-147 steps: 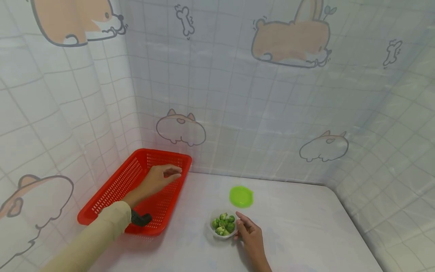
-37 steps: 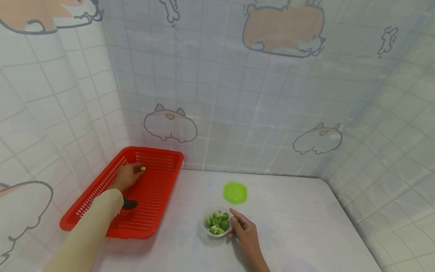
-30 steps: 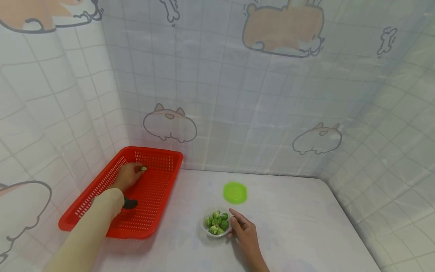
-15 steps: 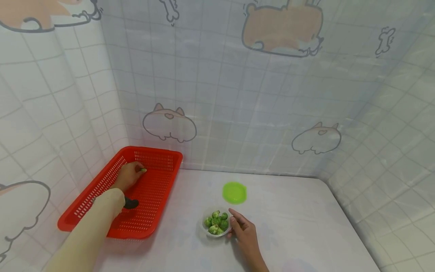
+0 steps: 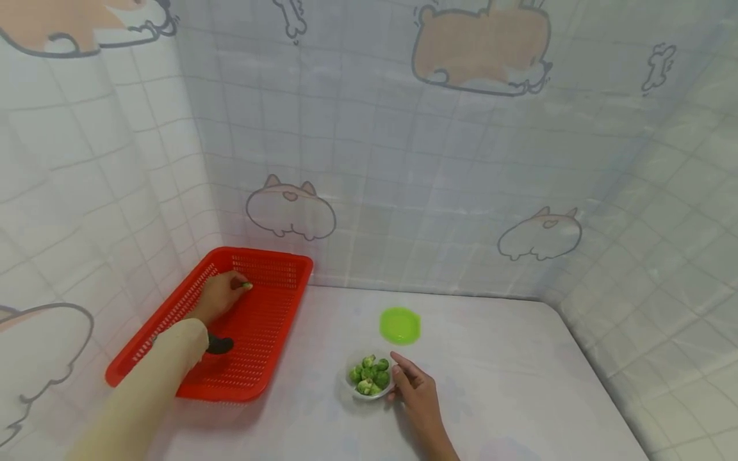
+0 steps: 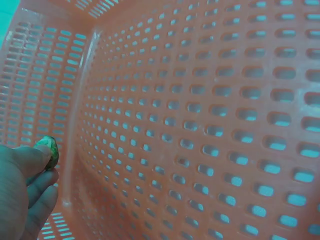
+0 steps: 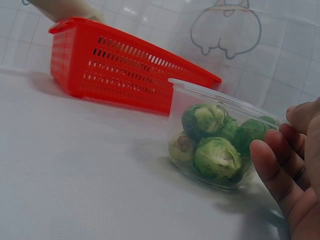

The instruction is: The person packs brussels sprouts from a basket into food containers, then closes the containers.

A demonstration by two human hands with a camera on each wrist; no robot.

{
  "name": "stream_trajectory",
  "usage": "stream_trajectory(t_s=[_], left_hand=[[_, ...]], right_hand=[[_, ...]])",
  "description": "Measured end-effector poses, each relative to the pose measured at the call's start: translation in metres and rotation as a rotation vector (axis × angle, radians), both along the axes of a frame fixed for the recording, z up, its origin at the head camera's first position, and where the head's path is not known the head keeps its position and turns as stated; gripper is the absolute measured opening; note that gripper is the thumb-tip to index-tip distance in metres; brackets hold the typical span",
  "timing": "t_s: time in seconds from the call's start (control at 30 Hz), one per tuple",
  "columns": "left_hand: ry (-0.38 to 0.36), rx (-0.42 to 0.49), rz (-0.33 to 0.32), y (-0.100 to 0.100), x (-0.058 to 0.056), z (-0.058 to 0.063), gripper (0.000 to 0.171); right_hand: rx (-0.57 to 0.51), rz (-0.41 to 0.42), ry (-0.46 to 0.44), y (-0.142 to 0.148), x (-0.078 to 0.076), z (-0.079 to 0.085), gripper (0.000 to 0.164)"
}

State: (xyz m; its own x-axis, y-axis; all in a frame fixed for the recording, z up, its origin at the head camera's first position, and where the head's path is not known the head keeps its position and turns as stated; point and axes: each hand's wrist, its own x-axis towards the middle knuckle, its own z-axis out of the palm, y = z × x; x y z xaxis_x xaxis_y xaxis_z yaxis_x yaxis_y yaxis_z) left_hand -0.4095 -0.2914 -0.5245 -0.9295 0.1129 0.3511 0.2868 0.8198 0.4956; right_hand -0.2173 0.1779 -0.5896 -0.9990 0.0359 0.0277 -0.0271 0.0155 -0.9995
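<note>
Inside the back part of the red plastic basket (image 5: 282, 320), my left hand (image 5: 216, 298) pinches a single Brussels sprout (image 6: 49, 150) between thumb and fingers. The left wrist view shows the sprout close to the basket's slotted wall. On the table to the right, my right hand (image 5: 421, 400) holds the rim of a small clear plastic container (image 7: 176, 97), thumb over the edge and fingers beneath. Several Brussels sprouts (image 7: 217, 157) lie heaped in that container, which stands upright.
Behind the container lies a bright green round lid (image 5: 400, 325) on the white table (image 5: 496, 371). A patterned curtain (image 5: 375, 160) surrounds the table at the back and sides. A dark wrist device (image 5: 220, 344) sits on the left forearm, over the basket.
Since the oldest frame, my left hand has gone from near the basket's right edge, holding nothing visible, deeper leftward and now holds a sprout. The right hand stays at the container.
</note>
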Motion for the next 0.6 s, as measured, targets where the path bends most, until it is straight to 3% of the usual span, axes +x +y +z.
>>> stream_trajectory(t_s=[0.27, 0.6], left_hand=[[0.024, -0.004, -0.012, 0.007, 0.009, 0.009, 0.023], [-0.073, 0.070, -0.016, 0.024, 0.023, 0.026, 0.025]], right_hand=[[0.005, 0.010, 0.004, 0.002, 0.000, -0.001, 0.046], [-0.018, 0.020, -0.018, 0.003, -0.001, -0.003, 0.044]])
